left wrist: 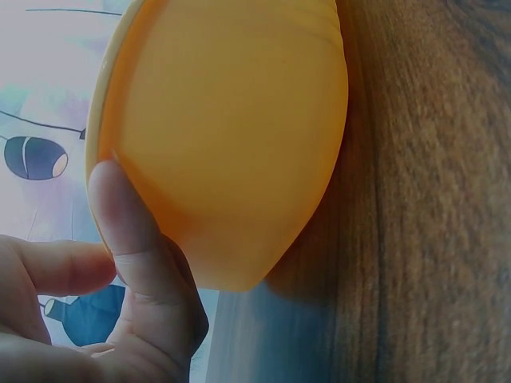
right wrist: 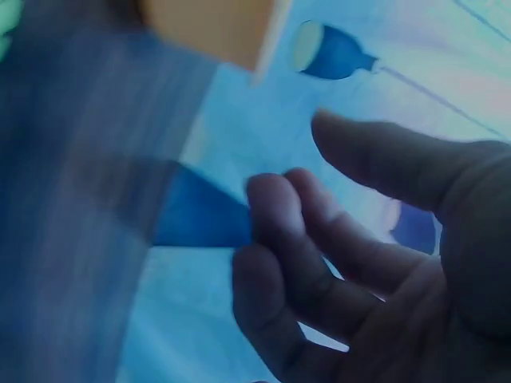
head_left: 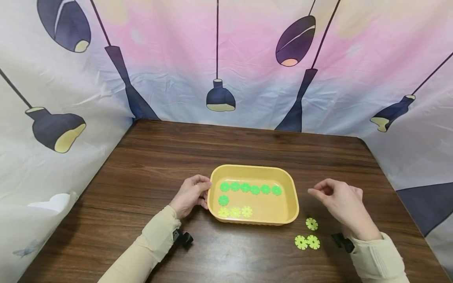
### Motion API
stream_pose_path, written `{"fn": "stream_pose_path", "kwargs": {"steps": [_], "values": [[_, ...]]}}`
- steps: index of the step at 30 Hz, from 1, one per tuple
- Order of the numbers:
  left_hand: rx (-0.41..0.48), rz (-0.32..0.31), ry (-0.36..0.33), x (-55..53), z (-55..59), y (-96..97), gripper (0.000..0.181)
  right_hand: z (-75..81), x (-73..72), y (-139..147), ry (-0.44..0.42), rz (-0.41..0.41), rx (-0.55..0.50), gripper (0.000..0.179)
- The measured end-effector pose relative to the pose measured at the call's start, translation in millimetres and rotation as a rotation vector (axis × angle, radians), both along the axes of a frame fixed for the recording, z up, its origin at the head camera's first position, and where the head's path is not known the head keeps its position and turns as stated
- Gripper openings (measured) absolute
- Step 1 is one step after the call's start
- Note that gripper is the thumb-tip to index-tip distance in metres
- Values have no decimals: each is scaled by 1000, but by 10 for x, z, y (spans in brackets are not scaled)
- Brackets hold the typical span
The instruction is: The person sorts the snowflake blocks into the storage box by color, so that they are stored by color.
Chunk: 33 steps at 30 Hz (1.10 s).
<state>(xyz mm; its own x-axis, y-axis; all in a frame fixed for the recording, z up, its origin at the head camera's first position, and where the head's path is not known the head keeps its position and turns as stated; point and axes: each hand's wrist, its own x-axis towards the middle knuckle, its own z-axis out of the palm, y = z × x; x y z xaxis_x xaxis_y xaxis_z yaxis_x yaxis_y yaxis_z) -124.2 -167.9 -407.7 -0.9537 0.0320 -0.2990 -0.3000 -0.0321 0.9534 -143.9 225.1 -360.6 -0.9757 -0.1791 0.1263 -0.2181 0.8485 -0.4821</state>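
A yellow plastic tub (head_left: 270, 206) stands on the table, its left end gripped at the rim between the thumb and fingers of my left hand (head_left: 191, 195). Inside it, several green notched discs (head_left: 245, 187) form a row along the far side. One more green disc (head_left: 223, 200) lies below the row's left end, and three yellow-green discs (head_left: 235, 212) line the near side. My right hand (head_left: 341, 202) hovers right of the tub, fingers loosely bent; its wrist view shows the thumb apart from the fingers and nothing held. Three yellow-green discs (head_left: 312, 224) lie on the table nearby.
The dark wooden table (head_left: 170, 149) extends around the tub. Behind it and at both sides hangs a cloth (head_left: 184, 98) printed with lamps. Small black devices (head_left: 185, 239) are strapped at both wrists, by the pale sleeves (head_left: 141, 243).
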Motion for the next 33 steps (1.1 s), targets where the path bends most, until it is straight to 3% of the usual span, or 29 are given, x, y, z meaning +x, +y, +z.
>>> {"fn": "stream_pose_path", "kwargs": {"steps": [8, 18, 25, 33], "values": [[-1, -2, -3, -1, 0, -1, 28, -332, 53, 172, -220, 97, 86, 38], [-5, 2, -4, 0, 5, 1, 28, -516, 75, 145, -220, 159, 124, 36], [-7, -2, -4, -2, 4, 4, 28, -519, 92, 133, -234, 176, 118, 23], [-2, 1, -6, -5, 5, 4, 27, -475, 115, 148, -274, 201, 148, 27]]}}
